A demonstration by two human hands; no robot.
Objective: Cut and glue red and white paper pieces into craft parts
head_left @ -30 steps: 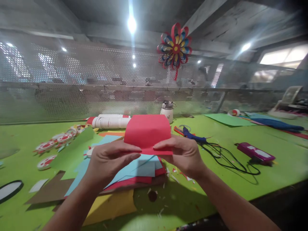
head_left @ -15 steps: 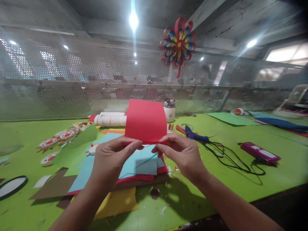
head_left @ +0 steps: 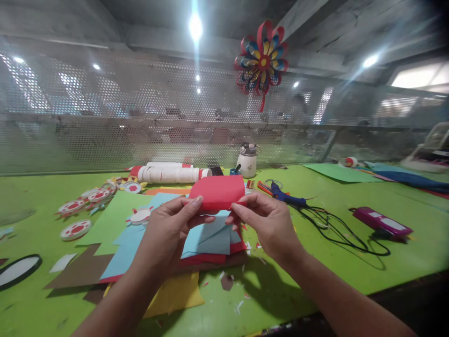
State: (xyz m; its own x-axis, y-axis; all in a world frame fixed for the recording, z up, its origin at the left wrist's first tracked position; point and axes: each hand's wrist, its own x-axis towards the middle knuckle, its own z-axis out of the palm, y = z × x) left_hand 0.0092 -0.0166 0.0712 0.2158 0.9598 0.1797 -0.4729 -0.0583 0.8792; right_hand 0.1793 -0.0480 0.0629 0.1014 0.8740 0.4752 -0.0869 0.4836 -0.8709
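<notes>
A red paper sheet (head_left: 219,192) is held up over the green table (head_left: 315,271), bent back so only a short band of it shows. My left hand (head_left: 171,234) pinches its lower left edge, thumb on the front. My right hand (head_left: 266,224) pinches its lower right edge. Both hands are closed on the paper. Beneath them lies a pile of coloured paper sheets (head_left: 199,243): blue, red, brown, yellow and green.
Round red-and-white paper discs (head_left: 75,229) lie at the left. A white roll (head_left: 168,174) and a small white jar (head_left: 247,161) stand at the back. A blue glue gun (head_left: 284,195) with a black cord, scissors and a magenta box (head_left: 380,223) lie at the right. A paper pinwheel (head_left: 261,58) hangs on the mesh wall.
The red paper stood taller half a second ago; now its top is folded down and away, so it looks much shorter. Both hands keep their pinch on the lower edge.
</notes>
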